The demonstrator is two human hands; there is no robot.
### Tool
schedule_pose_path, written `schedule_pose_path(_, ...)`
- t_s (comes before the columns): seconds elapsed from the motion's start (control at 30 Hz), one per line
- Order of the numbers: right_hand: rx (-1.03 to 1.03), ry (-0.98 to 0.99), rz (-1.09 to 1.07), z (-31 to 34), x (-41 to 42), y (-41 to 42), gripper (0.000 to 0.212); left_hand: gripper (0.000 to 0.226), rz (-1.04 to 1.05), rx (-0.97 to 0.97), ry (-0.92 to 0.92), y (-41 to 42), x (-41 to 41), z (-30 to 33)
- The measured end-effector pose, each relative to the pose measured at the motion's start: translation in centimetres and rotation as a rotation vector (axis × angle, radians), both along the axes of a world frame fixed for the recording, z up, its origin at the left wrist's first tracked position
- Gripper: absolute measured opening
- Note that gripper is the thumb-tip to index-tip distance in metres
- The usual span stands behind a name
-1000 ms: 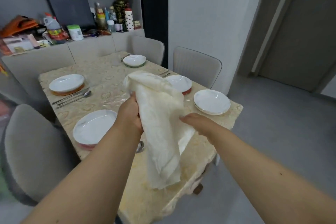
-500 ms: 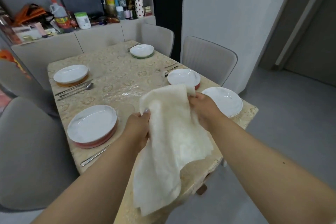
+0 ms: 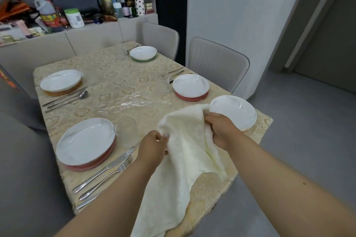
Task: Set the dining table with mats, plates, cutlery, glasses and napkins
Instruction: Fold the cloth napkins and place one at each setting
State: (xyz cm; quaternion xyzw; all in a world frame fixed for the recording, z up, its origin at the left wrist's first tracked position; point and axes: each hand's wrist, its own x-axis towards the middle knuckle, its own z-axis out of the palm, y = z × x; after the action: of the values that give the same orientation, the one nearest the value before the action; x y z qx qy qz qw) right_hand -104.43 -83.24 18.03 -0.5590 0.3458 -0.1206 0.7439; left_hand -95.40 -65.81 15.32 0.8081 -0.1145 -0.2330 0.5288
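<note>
Cream napkin (image 3: 181, 152), white plates (image 3: 85, 138), beige floral-patterned tablecloth (image 3: 119, 75), red mats (image 3: 90, 164).

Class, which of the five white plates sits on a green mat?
The far plate, by the sideboard end; its mat is green, unlike the red and orange ones.

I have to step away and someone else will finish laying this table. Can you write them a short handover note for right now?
Left hand and right hand both grip one cream napkin, held over the table's near edge.
Done: five plates; four sit on mats, the near right plate shows none. Cutlery lies by the near left plate; a glass stands beside it.
Left: place napkins, add remaining glasses, check cutlery at every setting.
</note>
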Motion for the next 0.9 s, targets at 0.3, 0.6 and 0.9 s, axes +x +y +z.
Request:
schedule_pose_path(0.3, -0.174, -0.132, 0.221, 0.5, 2.4, -2.7, 0.009, 0.072, -0.221, -0.106, 0.15, -4.5, 0.9, 3.6)
schedule_pose_path(0.6, -0.061, -0.187, 0.466, 0.3, 5.5, -6.0, 0.018, 0.016, -0.082, -0.022, -0.096, -7.4, 1.0, 2.8)
schedule_pose_path(0.9, -0.29, -0.061, 0.672, -1.1, 6.8, -7.9, 0.013, 0.021, 0.241, -0.117, 0.077, -5.2, 0.1, 3.2)
